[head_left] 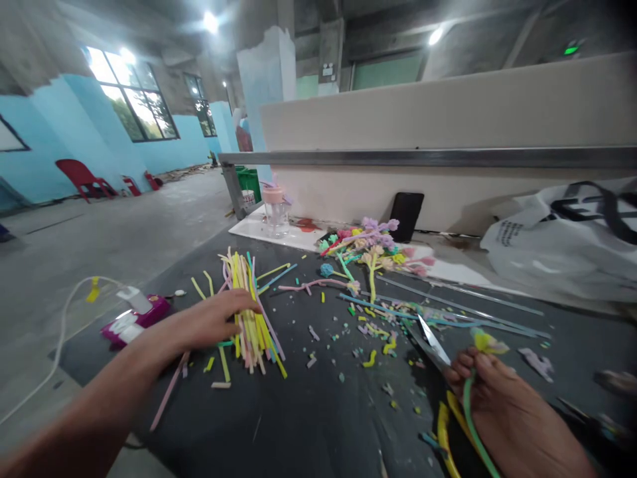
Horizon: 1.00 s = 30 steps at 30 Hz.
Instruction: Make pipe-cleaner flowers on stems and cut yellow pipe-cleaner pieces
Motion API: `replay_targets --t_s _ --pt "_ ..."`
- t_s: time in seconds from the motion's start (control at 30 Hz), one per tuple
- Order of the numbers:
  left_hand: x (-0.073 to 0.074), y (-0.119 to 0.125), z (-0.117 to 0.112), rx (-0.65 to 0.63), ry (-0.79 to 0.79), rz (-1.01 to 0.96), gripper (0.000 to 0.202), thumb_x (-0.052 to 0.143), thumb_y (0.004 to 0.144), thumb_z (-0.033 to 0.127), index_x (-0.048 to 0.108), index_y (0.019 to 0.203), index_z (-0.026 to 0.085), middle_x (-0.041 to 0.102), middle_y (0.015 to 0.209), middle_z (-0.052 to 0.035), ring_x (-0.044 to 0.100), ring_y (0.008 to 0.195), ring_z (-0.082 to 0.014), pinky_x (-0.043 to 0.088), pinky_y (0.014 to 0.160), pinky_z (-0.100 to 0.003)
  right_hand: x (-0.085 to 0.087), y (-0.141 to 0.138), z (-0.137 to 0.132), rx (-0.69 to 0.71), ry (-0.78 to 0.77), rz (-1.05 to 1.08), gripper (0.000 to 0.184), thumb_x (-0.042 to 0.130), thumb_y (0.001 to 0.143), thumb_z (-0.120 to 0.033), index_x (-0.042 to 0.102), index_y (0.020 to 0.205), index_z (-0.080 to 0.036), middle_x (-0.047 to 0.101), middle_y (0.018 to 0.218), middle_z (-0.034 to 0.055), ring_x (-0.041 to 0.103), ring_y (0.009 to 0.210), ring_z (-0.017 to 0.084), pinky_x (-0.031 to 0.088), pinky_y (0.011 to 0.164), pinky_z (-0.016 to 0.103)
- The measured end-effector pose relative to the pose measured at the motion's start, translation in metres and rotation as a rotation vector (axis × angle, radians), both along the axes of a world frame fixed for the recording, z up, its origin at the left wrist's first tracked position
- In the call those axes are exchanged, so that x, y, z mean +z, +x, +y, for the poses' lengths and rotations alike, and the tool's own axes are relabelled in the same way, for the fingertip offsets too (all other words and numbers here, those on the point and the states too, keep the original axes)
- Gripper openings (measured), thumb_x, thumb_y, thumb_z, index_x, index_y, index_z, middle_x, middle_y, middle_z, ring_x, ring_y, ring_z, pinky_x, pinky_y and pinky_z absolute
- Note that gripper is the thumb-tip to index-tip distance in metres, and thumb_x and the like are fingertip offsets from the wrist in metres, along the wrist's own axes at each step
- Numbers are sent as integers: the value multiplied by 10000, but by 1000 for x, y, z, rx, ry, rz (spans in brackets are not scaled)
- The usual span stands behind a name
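My left hand [219, 317] rests at the left side of a loose bundle of pastel pipe cleaners [253, 325], thumb and fingers apart and touching the stems. At the lower right, my right hand [512, 398] is closed on a pipe-cleaner flower [486, 342] with a yellow-tipped head and a green stem hanging down. Scissors [434, 341] with yellow handles lie against the same hand, blades pointing away; whether the fingers also grip them I cannot tell. Finished pipe-cleaner flowers [373, 239] are heaped at the back of the dark table.
Clear thin rods [468, 305] and small fuzzy scraps [368, 325] lie across the table. A phone [407, 216] leans on the back panel, near a clear cup [275, 212]. A white plastic bag [562, 239] stands right, a magenta power strip [134, 322] left.
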<state>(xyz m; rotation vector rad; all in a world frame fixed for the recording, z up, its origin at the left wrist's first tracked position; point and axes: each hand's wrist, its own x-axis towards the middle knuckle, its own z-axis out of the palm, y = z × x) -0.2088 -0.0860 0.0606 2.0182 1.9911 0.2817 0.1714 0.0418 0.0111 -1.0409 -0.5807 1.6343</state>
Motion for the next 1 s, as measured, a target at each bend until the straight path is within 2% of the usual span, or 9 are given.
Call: replay_targets --t_s 0.07,0.13,0.27,0.4,0.6,0.73,0.83,1.0 --pt "-2 7 -7 -67 -14 94 571 428 622 42 566 1128 267 449 1300 -51 403 1197 -222 308 995 -354 0 0 -1 -10 -12 6 220 777 481 -228 608 619 -206 529 647 -11 499 549 110 459 490 240" --pt "-3 10 -10 -38 -7 164 611 412 619 16 538 1168 253 366 1364 -68 310 1264 -235 261 1030 -378 -1 2 -1 3 -6 10 232 782 484 -229 610 637 -205 536 658 -14 501 559 108 464 499 233" --pt "-2 8 -7 47 40 194 481 442 704 108 533 1166 202 426 1315 -102 341 1245 -249 293 1017 -386 -6 4 -1 36 61 14 240 784 504 -263 609 657 -200 546 684 -20 506 578 113 479 519 230" --pt "0 16 10 -2 82 145 364 436 771 215 566 1110 198 508 1238 -87 432 1175 -222 324 998 -353 -12 5 1 48 115 26 245 786 517 -269 619 679 -192 550 678 -23 501 567 104 478 514 214" --pt "11 51 49 -158 132 109 317 438 803 269 579 1074 184 574 1153 -76 484 1108 -199 330 979 -323 -15 6 1 42 156 73 211 776 552 -252 623 677 -178 550 650 -24 493 561 98 456 502 201" --pt "15 75 84 -224 154 125 280 429 802 244 606 1012 188 622 1036 -61 549 984 -181 383 894 -290 -13 4 -2 35 187 68 211 777 547 -260 616 647 -167 549 621 -25 488 557 99 439 504 203" --pt "7 90 117 -257 148 165 263 434 797 240 627 970 199 642 977 -50 573 905 -179 406 818 -270 -13 2 -4 45 188 75 201 770 561 -266 615 635 -160 537 584 -31 476 533 88 426 510 196" --pt "-25 114 168 -227 164 210 253 424 803 213 643 927 187 646 954 -89 568 921 -208 393 796 -294 -15 2 -5 42 172 116 195 762 581 -266 616 636 -149 532 568 -36 461 508 69 411 515 177"
